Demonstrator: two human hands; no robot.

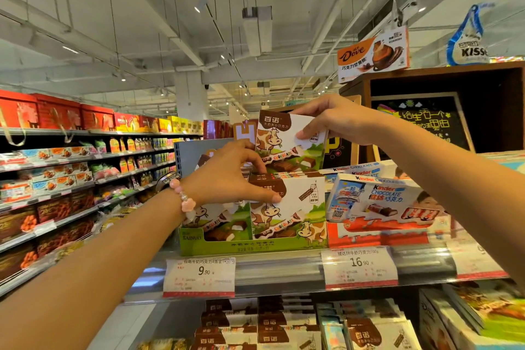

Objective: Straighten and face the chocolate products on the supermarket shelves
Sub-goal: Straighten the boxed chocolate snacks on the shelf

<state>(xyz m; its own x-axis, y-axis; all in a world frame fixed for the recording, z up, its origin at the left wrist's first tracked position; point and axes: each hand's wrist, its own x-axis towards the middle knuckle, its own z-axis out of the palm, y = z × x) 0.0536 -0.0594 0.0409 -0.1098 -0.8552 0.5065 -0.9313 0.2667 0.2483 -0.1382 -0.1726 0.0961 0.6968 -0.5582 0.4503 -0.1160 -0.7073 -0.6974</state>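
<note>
Head view: we pinch the upper chocolate box, flat white-and-brown card with a cow print, at its right edge with our right hand, above the green display tray. Our left hand grips the front box, thumb pressed on its face; its left part is hidden.

The grey shelf carries a green display tray of chocolate boxes beside Kinder boxes.

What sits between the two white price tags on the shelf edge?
In the head view, only the bare grey shelf edge strip runs between the 9.90 tag and the 16.90 tag.
</note>
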